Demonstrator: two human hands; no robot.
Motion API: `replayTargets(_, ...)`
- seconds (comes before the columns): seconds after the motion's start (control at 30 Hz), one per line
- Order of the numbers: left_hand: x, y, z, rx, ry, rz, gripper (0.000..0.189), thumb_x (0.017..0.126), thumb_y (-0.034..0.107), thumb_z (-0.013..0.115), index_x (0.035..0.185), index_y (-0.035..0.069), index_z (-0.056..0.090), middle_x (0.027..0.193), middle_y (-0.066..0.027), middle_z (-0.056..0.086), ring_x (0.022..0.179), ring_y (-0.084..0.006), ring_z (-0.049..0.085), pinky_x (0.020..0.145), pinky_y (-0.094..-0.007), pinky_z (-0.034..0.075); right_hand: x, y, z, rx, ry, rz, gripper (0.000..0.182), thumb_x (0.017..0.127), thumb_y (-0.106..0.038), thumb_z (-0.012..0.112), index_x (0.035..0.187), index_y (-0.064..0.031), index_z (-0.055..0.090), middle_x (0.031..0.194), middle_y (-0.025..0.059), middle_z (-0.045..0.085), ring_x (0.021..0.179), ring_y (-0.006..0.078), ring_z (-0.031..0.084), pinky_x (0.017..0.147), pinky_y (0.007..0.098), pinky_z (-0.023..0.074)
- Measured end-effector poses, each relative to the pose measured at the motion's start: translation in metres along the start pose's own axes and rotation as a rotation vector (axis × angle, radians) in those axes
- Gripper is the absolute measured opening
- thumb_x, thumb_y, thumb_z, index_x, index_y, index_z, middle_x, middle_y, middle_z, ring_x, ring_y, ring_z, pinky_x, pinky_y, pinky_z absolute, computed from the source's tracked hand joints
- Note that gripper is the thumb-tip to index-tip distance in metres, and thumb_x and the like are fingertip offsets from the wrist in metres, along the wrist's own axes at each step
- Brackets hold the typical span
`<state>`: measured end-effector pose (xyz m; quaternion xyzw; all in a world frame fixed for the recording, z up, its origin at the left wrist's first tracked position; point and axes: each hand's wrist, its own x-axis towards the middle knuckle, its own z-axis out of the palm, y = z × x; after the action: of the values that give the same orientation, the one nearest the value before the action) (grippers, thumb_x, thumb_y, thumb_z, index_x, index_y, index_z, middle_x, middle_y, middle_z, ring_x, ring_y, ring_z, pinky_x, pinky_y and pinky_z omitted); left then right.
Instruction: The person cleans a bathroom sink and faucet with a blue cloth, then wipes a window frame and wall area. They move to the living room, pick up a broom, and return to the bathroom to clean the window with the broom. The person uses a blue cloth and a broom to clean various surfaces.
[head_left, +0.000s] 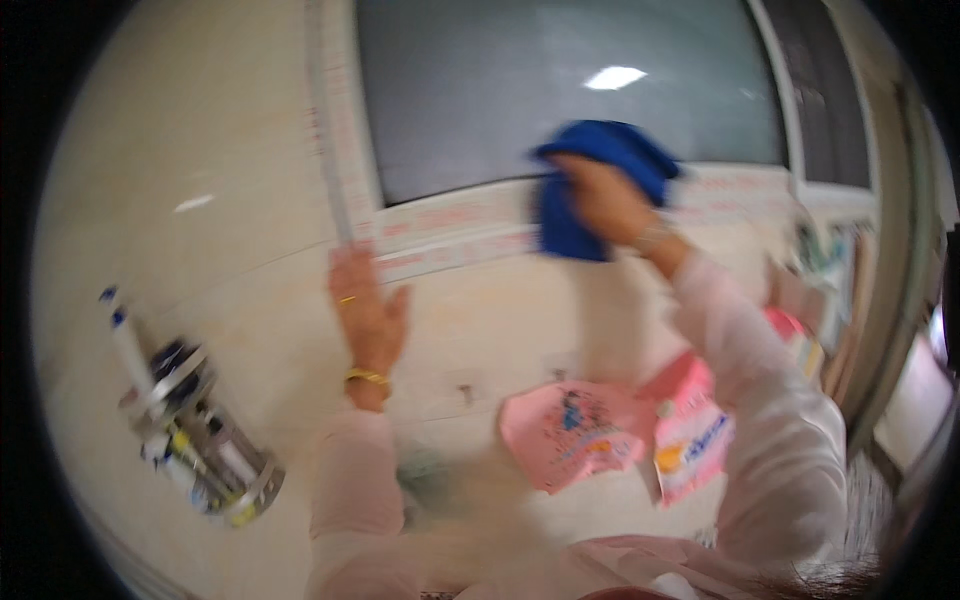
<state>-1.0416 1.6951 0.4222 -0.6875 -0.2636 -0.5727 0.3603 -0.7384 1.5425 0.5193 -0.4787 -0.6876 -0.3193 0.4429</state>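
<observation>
My right hand (607, 199) grips a blue cloth (622, 146), which lies against the lower edge of a dark window pane (480, 97) and the white frame (457, 217) below it. The cloth is blurred and part of it hangs down below my fingers. My left hand (367, 307), wearing a ring and a gold-coloured bracelet, is flat on the beige tiled wall (247, 202) near the frame's lower left corner. Its fingers point up and it holds nothing.
A wall rack (225, 450) with brushes and bottles hangs at the lower left. Two pink printed pieces, one a packet (694, 442), the other a sheet (570, 435), are below my right arm. Assorted items (817, 285) and a brown door frame (892, 300) stand at the right.
</observation>
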Motion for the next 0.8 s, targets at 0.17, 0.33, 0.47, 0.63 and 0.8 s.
replayTargets(0.17,0.006,0.015,0.019,0.033,0.082,0.096,0.059,0.088,0.023,0.055,0.137,-0.001,0.033,0.145,-0.0175,0.031,0.135,-0.0363,0.024,0.111,-0.0472,0.018,-0.009,-0.005,0.006,0.063,-0.073,-0.142,0.024,0.083,-0.009,0.055,0.105,-0.0014,0.057,0.089,0.0239,0.061,0.082,0.0372,0.06,0.074,0.0394,0.0479)
replayTargets(0.33,0.002,-0.008,0.017,0.099,0.141,0.159,0.052,0.093,0.021,0.05,0.138,0.002,0.033,0.145,-0.0129,0.032,0.136,-0.033,0.024,0.111,-0.0447,0.017,-0.033,0.068,-0.069,-0.236,0.193,0.026,0.022,0.077,-0.002,0.051,0.097,0.0009,0.06,0.095,0.0239,0.062,0.092,0.0374,0.06,0.082,0.0398,0.0476)
replayTargets(0.47,0.006,-0.019,0.006,0.16,0.157,0.125,0.049,0.097,0.029,0.045,0.139,0.006,0.035,0.143,-0.015,0.035,0.135,-0.0344,0.025,0.11,-0.0454,0.021,-0.065,0.056,-0.112,-0.482,0.133,0.334,0.02,0.073,-0.014,0.055,0.088,-0.0031,0.064,0.085,0.0199,0.065,0.079,0.0342,0.063,0.07,0.0419,0.0513)
replayTargets(0.63,0.015,0.199,-0.079,-0.785,-0.249,-0.352,0.049,0.096,0.028,0.044,0.137,0.002,0.036,0.143,-0.0192,0.032,0.131,-0.0349,0.031,0.108,-0.0453,0.027,-0.184,-0.006,-0.133,-0.207,0.152,0.105,0.018,0.072,-0.015,0.057,0.084,-0.0018,0.058,0.076,0.0171,0.057,0.068,0.0338,0.058,0.059,0.0427,0.0482)
replayTargets(0.8,-0.037,0.349,-0.124,-1.161,-0.792,0.238,0.062,0.082,0.038,0.062,0.128,0.001,0.041,0.129,-0.0179,0.046,0.121,-0.0312,0.044,0.102,-0.0397,0.034,-0.304,-0.036,-0.163,0.154,0.018,0.249,0.029,0.074,-0.014,0.064,0.096,0.0002,0.052,0.084,0.0175,0.053,0.075,0.0352,0.056,0.063,0.0429,0.0456)
